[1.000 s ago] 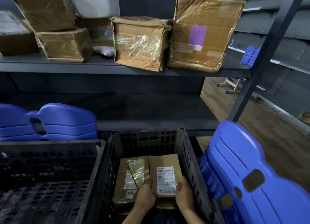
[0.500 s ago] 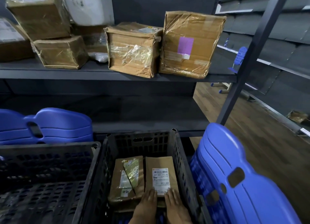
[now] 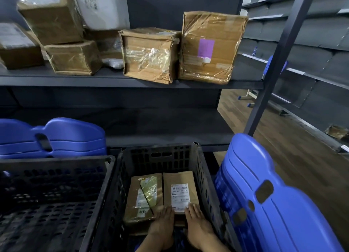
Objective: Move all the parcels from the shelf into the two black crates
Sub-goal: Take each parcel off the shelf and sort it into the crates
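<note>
You are settling the labelled parcel [image 3: 179, 185] into the right crate [image 3: 160, 155], close beside another parcel [image 3: 145, 195] lying to its left. Your left hand [image 3: 163, 223] and right hand [image 3: 196, 219] lie flat on its near end, fingers straight, gripping nothing. Next, by my judgement, you should reach up and far to the shelf [image 3: 132, 83], where several boxes wait.

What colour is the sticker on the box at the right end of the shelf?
Purple; the sticker on that parcel shows best in the head view.
</note>
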Available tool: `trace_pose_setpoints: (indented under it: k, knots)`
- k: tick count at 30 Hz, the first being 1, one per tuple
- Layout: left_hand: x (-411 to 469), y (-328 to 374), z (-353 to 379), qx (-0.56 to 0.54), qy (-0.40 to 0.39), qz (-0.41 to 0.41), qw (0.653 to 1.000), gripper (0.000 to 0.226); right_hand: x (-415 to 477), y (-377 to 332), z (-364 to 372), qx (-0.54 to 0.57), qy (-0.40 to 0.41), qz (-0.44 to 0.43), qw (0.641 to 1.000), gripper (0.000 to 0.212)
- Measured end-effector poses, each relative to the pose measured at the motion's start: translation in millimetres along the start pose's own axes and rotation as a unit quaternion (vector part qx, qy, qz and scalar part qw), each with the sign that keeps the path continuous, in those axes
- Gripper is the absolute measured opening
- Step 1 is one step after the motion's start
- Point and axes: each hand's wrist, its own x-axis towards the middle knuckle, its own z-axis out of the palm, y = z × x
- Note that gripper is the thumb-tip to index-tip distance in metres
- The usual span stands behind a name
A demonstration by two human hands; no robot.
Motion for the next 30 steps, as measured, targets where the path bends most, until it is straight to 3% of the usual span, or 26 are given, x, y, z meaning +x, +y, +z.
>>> trace_pose_setpoints:
  k: [3, 7, 11, 15, 24, 30]
  knots:
    - [-15, -2, -18, 0.022, 0.019, 0.0, 1.0, 0.064, -15, -5, -22, 0.031, -0.022, -0.03, 0.999, 0.059]
    - [-34, -2, -78, -0.015, 0.01, -0.026, 0.999, 0.048, -37, -12, -78, 0.075, 0.028, -0.04, 0.996, 0.059]
    - [-51, -6, -154, -0.016, 0.014, -0.044, 0.999, 0.05, -60, -22, -148, 0.088, 0.131, -0.057, 0.986, 0.059]
    - [-70, -11, -226, -0.024, 0.081, -0.04, 0.996, 0.044, -82, -31, -217, 0.11, 0.218, -0.049, 0.969, 0.056]
    - [-100, -19, -371, -0.051, 0.228, -0.003, 0.972, 0.06, -128, -28, -363, 0.124, 0.331, -0.023, 0.935, 0.057]
    - [-109, -10, -448, -0.027, 0.299, 0.028, 0.953, 0.047, -152, -16, -430, 0.093, 0.41, -0.002, 0.907, 0.053]
